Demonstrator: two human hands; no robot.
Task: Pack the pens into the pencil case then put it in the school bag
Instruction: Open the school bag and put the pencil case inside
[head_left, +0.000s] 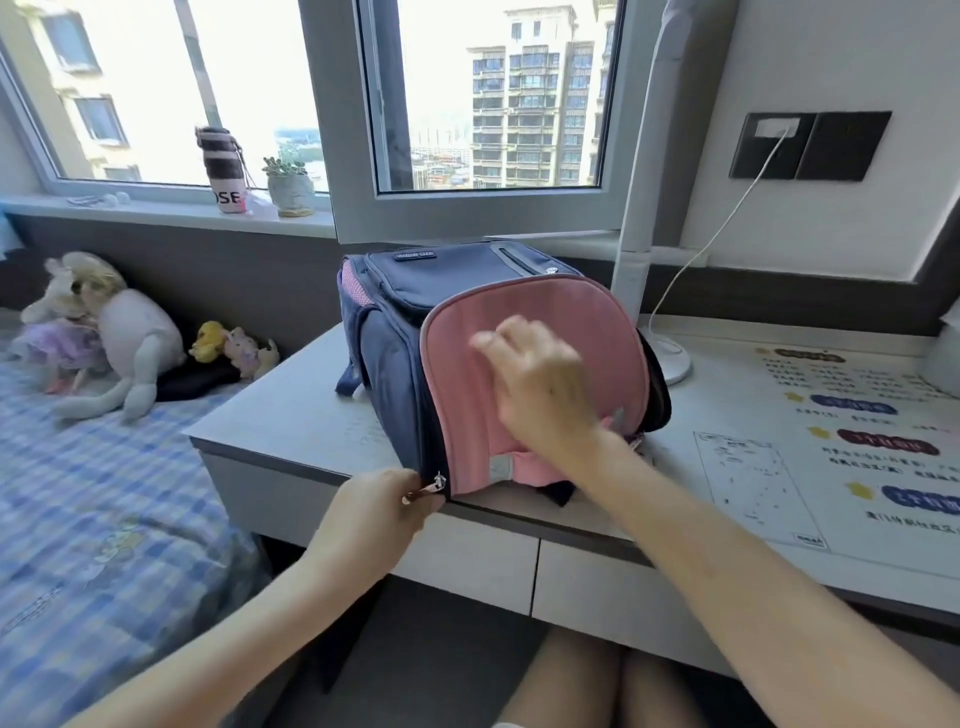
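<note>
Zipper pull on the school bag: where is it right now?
Head view, lower centre: the zipper pull sits at the school bag's near-left bottom corner, by the desk front edge, pinched in the left hand.

Bright daylight through the window; grey desk beneath it; checked bed alongside.
</note>
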